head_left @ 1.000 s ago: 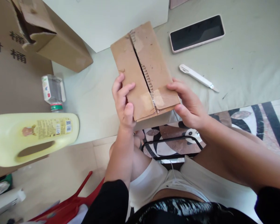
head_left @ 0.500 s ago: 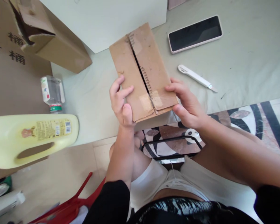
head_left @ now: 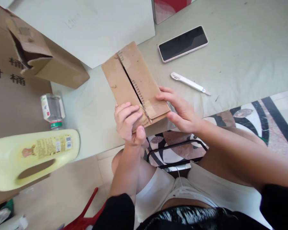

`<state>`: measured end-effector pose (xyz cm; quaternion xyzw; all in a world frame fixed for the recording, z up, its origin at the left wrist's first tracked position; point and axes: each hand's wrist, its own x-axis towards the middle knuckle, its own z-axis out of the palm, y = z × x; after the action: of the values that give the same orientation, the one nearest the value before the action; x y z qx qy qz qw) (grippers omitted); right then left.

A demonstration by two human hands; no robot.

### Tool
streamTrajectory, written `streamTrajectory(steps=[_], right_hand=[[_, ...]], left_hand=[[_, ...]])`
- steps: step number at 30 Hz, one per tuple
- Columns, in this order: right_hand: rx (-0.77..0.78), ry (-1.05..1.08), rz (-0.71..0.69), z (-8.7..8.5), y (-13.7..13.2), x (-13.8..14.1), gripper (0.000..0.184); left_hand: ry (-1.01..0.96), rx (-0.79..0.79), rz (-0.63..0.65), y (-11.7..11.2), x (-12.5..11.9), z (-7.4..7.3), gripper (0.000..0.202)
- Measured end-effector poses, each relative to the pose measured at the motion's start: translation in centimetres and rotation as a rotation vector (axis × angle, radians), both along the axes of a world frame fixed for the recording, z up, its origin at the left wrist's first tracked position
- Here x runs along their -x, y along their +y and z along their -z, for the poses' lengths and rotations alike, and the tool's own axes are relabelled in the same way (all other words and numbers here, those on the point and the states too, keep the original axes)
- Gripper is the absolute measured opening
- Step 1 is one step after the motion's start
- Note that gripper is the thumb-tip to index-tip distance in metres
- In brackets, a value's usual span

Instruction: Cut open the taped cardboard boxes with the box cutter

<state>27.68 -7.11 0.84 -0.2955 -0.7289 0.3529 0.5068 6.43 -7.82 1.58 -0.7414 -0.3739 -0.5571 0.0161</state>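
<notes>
The left hand (head_left: pixel 128 123) grips the near left corner of a brown, rectangular cardboard box (head_left: pixel 144 84), its fingers curled over the top flap and its thumb at the near edge. The right hand (head_left: pixel 180 110) holds the box's near right corner, index finger laid on the other flap, thumb at the corner. The box thus sits between the two hands, stretching away from them at a slant, with a dark gap and a torn, ridged strip running along the seam where its flaps meet.

Just beyond the right hand, a slim white utility knife (head_left: pixel 190 83) with a short blade at its right end lies on the pale green table covering (head_left: pixel 242 60). Farther past that hand is a black-screened phone in a pale pink case (head_left: pixel 183 43). Well to the left of the left hand lie a clear plastic bottle with a green cap (head_left: pixel 55 108) and a large pale yellow plastic jug with a handle (head_left: pixel 38 156). Beyond the left hand stands a big white flat-sided box (head_left: pixel 98 28).
</notes>
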Motion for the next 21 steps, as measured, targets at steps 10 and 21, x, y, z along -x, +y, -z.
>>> streamTrajectory(steps=[10,21], right_hand=[[0.336,-0.781,0.743,0.1,3.9,-4.9,0.045],[0.183,0.123,0.67,-2.0,4.7,-5.4,0.039]], left_hand=[[-0.032,0.01,0.044,0.2,0.1,0.1,0.03],[0.006,0.013,0.034,0.0,-0.1,-0.4,0.03]])
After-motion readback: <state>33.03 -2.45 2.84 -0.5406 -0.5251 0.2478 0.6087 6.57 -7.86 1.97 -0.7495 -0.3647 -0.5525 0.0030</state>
